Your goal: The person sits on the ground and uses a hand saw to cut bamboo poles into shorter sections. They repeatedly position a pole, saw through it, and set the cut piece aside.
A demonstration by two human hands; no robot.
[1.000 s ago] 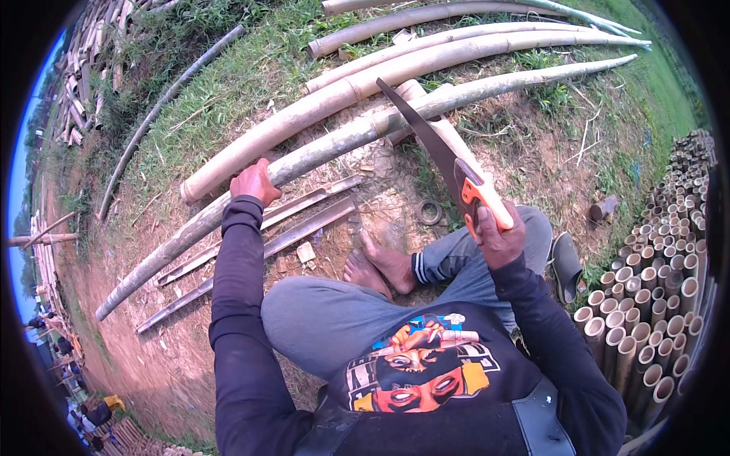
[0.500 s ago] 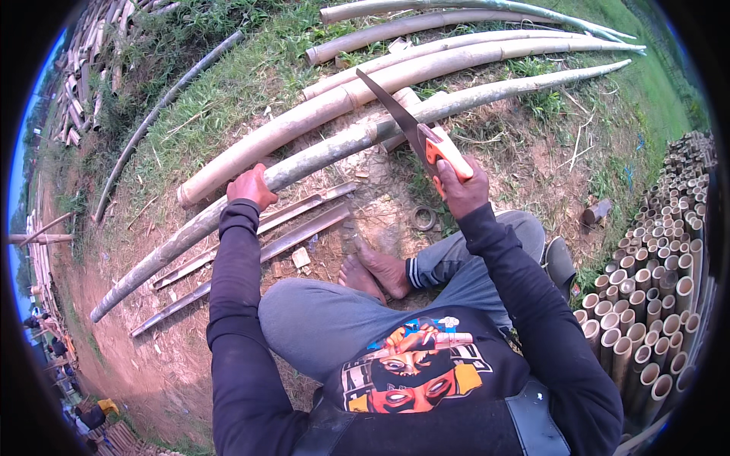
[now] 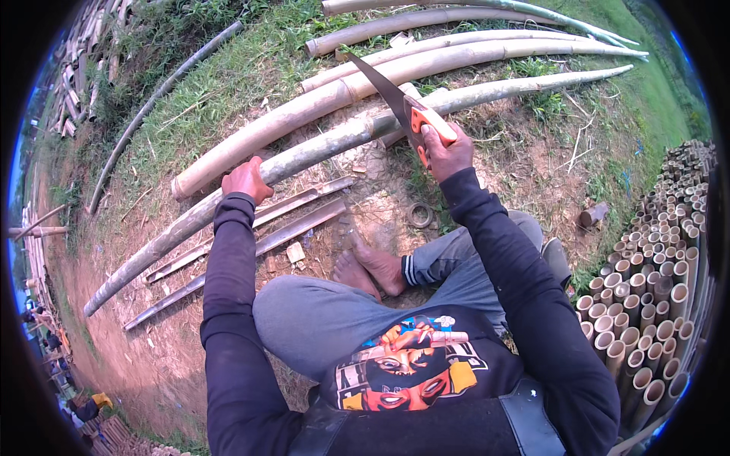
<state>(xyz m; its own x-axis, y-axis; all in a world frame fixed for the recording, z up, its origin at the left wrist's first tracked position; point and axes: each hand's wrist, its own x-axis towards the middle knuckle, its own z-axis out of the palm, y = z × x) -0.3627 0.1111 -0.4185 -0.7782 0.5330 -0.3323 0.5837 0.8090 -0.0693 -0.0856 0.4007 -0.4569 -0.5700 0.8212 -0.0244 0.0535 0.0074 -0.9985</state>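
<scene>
My left hand (image 3: 247, 181) is wrapped round a long grey-green bamboo pole (image 3: 327, 145) that runs from the lower left to the upper right in front of me. In my right hand (image 3: 449, 155) is the orange and white handle of a hand saw (image 3: 386, 92). Its dark blade slants up and left across the bamboo pole, its tip reaching over a thicker pale bamboo pole (image 3: 266, 130) behind. Whether the teeth touch the nearer pole I cannot tell. Two split bamboo halves (image 3: 304, 223) lie on the ground below my left hand.
More bamboo poles (image 3: 395, 27) lie at the far side. A large stack of cut bamboo tubes (image 3: 646, 319) stands at the right. A bamboo ring (image 3: 420, 215) and a short piece (image 3: 593, 215) rest on the ground. My bare feet (image 3: 369, 270) are close below the poles.
My right hand has moved up and slightly left, carrying the saw forward across the pole. The left hand keeps its hold on the bamboo.
</scene>
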